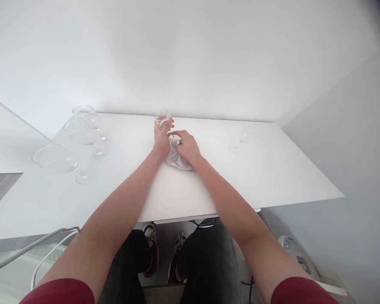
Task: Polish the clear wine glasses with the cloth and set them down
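Note:
My left hand (162, 137) is wrapped round the bowl of a clear wine glass (162, 115), whose rim faces up above my fingers. Close beside it on the right, my right hand (187, 145) grips a light grey cloth (178, 160). The cloth hangs down to the white tabletop and bunches up near the lower end of the glass. Stem and foot of this glass are mostly hidden by the cloth and my fingers.
Upright on the left of the white table (250, 177) are three more stemmed glasses, the nearest wine glass (55, 159) being the largest. At the right stands another clear glass (244, 135), very faint. A wall rises behind. A grey cable (34, 245) runs at lower left.

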Demonstrator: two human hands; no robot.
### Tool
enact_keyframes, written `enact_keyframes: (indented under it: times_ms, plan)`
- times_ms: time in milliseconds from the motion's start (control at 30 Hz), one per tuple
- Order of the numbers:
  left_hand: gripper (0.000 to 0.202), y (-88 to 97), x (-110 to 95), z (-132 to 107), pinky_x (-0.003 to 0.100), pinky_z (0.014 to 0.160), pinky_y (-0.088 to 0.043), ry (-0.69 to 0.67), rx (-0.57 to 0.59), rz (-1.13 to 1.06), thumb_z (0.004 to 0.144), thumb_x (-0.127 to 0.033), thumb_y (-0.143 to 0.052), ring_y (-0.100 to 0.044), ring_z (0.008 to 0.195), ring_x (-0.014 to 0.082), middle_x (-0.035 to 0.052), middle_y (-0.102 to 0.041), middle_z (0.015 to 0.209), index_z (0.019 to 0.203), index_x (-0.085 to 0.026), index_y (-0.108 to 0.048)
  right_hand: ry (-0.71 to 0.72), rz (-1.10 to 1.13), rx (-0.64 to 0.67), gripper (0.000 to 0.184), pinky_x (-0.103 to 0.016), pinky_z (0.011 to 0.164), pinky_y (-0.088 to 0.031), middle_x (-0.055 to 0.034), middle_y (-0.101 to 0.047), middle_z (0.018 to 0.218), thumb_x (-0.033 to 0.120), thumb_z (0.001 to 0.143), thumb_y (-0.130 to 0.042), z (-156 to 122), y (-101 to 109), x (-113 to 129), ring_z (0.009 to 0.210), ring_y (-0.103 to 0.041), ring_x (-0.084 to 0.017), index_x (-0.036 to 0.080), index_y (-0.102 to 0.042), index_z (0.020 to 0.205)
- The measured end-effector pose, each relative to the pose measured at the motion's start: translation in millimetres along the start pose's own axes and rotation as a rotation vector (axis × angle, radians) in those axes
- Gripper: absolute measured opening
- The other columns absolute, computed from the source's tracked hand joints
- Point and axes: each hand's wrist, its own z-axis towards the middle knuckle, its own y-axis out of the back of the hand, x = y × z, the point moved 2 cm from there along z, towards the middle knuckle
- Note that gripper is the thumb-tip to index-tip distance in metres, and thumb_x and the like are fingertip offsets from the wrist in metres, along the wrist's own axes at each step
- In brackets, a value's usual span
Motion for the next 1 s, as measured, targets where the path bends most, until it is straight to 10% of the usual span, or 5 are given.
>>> enact_keyframes:
  times_ms: [700, 1000]
  plan:
    - [0.055, -9.3, -7.6, -8.8, 0.034, 0.089, -0.052, -0.023, 0.169, 0.195, 0.079, -0.047, -0.091, -0.071, 0.107, 0.0240, 0.0108, -0.077, 0.121, 0.124, -0.024, -0.069, -0.094, -0.491, 0.142, 0.040, -0.040, 0.076, -0.059, -0.0151, -0.056, 0.158, 0.030, 0.103, -0.044, -21.8, -26.6, 29.7, 0.083, -0.075, -0.026, 0.020, -0.069, 0.133]
    - [0.060, -11.2, 2.2, -12.1, 0.039, 0.105, -0.049, 0.082, 0.294, 0.212, 0.089, -0.063, -0.076, -0.060, 0.136, 0.0271, 0.0113, -0.055, 0.157, 0.139, -0.032, -0.060, -0.223, -0.520, 0.154, 0.063, -0.043, 0.091, -0.060, -0.0111, -0.039, 0.173, 0.026, 0.097, -0.048, -51.5, -5.2, 18.6, 0.112, -0.075, -0.031, 0.024, -0.047, 0.160]
